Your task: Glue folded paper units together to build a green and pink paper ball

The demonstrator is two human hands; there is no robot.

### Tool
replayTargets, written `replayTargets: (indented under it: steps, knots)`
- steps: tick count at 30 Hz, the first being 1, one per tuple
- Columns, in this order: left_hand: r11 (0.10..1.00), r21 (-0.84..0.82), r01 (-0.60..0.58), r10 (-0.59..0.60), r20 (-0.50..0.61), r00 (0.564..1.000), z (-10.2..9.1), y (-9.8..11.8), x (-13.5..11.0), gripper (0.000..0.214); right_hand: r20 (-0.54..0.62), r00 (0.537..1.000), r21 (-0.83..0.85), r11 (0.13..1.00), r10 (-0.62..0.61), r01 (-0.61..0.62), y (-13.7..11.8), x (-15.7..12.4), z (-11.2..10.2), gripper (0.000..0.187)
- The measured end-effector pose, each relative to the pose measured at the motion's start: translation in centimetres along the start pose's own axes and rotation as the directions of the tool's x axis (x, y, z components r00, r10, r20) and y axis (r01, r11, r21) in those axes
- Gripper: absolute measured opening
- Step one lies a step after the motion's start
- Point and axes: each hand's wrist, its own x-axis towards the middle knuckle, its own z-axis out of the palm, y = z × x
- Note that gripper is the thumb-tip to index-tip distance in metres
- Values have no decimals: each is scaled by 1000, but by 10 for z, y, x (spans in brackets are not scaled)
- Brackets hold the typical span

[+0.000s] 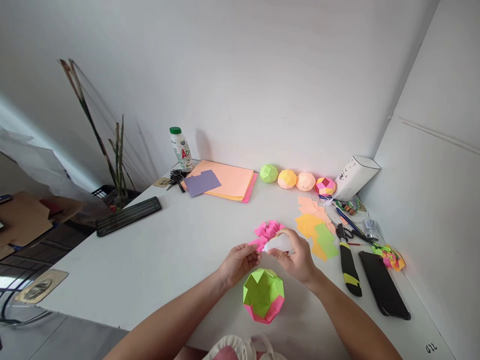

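Note:
My left hand (240, 262) is closed on a small pink paper piece (258, 243), pinching its edge. In my right hand (297, 256) is a white glue bottle (278, 244), its tip touching or very near the pink piece. Several folded pink paper pieces (270, 229) lie in a heap just behind both hands. Below the hands, near the table's front edge, stands an open-topped paper ball (262, 295), green with pink panels at its lower front. Nothing touches this ball.
Finished paper balls (287, 179) line the wall. Cut paper scraps (313, 227), a utility knife (349, 267), a black phone (384, 285) and scissors (343, 232) lie right. Coloured sheets (228, 177), a white bottle (182, 150) and a black keyboard-like slab (129, 216) are left.

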Motion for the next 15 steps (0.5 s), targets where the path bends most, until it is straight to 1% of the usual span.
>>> replayTargets:
  steps: [5,9,12,13,15]
  knots:
    - [1000,1,-6,6,16,1000,0,0,0,18,23,997,85,993,74,-76,-1,1,-2,31]
    - [1000,1,-7,7,23,1000,-2,1,2,17,25,980,209,957,199,-200,-2,3,-6,31]
    - [1000,-3,-7,7,31,999,-3,0,3,17,19,947,352,885,320,-306,-3,6,-10,31]
    - [1000,-6,-7,8,35,999,-3,0,3,17,34,931,411,844,363,-344,-2,7,-11,32]
    - [1000,-10,-9,9,43,999,-4,-1,3,17,105,895,541,731,433,-417,1,10,-12,32]
